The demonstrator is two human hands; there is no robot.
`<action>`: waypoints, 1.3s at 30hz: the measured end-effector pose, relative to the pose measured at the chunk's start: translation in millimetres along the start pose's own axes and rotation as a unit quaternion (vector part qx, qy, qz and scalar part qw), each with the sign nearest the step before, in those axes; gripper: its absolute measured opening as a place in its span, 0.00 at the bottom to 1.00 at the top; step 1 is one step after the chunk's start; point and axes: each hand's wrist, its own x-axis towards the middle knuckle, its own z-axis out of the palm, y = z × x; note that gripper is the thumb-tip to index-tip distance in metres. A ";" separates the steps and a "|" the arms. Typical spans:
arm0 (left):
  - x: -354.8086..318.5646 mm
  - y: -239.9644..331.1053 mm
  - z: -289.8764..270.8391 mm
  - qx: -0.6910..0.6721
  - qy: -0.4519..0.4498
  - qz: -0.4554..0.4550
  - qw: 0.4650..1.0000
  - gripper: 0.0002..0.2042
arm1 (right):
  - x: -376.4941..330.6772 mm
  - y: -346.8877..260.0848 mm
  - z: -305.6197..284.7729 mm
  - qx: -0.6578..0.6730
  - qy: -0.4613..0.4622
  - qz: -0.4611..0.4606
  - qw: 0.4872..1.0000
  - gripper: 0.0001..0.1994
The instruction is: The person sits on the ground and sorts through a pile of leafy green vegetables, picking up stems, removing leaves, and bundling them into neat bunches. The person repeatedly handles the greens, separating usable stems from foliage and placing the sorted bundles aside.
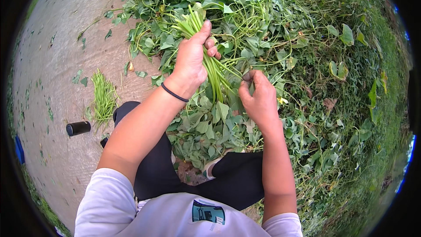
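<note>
My left hand (191, 57) is wrapped round a bundle of long green leaf stems (214, 75). The cut-looking pale ends fan out above the thumb, and the rest hangs below the palm. Just right of the bundle's lower part, my right hand (260, 98) has thumb and forefinger pinched together at a thin green stem that runs toward the bundle. The exact grip at the fingertips is partly hidden. Beneath both hands spreads a big heap of leafy green vines (258, 26), with loose leaves (206, 127) below the bundle.
On the concrete ground (66, 79) at left lies a pile of bare green stems (103, 96). A black cylinder (78, 128) rests near it. Scattered leaf bits dot the concrete. Grass (386, 118) borders the vines at right. My bent legs (160, 162) are close below the heap.
</note>
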 end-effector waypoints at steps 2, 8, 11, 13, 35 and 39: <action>-2.7 -3.9 1.7 0.002 -0.005 -0.015 1.000 0.12 | 1.5 6.0 8.6 -0.025 0.032 0.043 0.998 0.08; -8.1 -7.2 10.1 -0.029 -0.009 -0.023 0.999 0.12 | 21.7 59.8 -13.4 0.201 0.148 0.321 0.914 0.10; 2.7 18.8 -7.1 -0.086 -0.046 -0.010 0.995 0.13 | 17.6 48.0 -39.0 0.223 0.095 0.224 0.944 0.10; 5.3 22.3 -10.9 -0.103 -0.067 -0.018 0.992 0.13 | 3.2 39.0 -39.9 0.213 -0.052 0.190 0.957 0.09; 8.7 30.1 -8.2 -0.083 -0.070 0.022 0.994 0.14 | 2.3 4.8 -20.3 0.130 -0.175 0.030 0.976 0.08; 7.1 22.7 0.4 -0.048 -0.020 0.034 0.998 0.12 | -2.6 -1.5 -22.0 0.061 -0.205 0.023 0.977 0.07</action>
